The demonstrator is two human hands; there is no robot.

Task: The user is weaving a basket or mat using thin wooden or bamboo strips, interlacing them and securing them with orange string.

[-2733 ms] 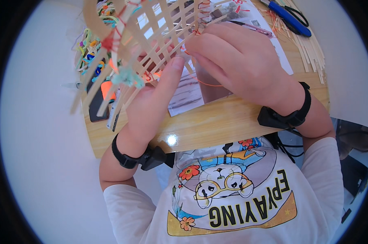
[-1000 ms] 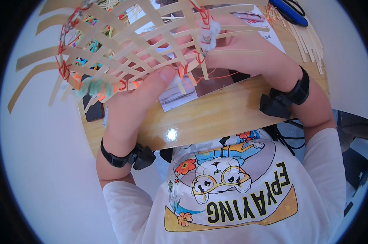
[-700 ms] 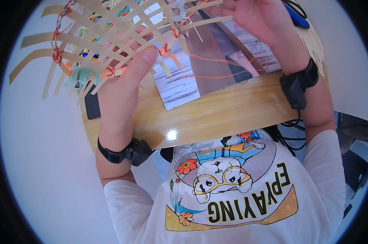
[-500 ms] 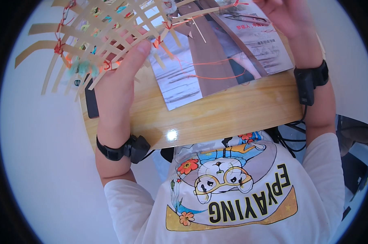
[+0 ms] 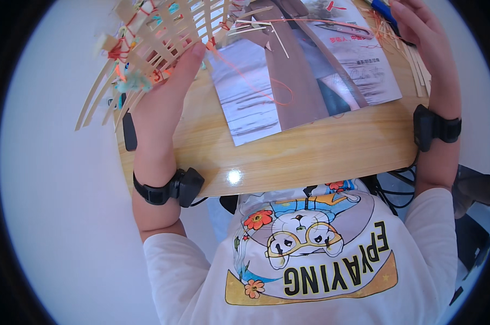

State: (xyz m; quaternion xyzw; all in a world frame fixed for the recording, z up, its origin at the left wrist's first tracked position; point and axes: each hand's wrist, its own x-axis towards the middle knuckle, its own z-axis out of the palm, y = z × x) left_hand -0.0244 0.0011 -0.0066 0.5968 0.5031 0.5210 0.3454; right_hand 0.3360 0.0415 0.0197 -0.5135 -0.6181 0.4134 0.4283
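On my wooden table [image 5: 331, 142] a glossy magazine [image 5: 296, 97] lies aslant, one corner pointing toward the edge nearest me. A dark phone [image 5: 129, 132], partly hidden, rests by the left edge. Black cables [image 5: 392, 190] loop below the near right corner.

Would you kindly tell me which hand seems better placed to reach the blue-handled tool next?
Probably the right hand: it is close beside the blue-handled tool, though whether it holds anything is unclear. The left hand is farther off, gripping the woven basket.
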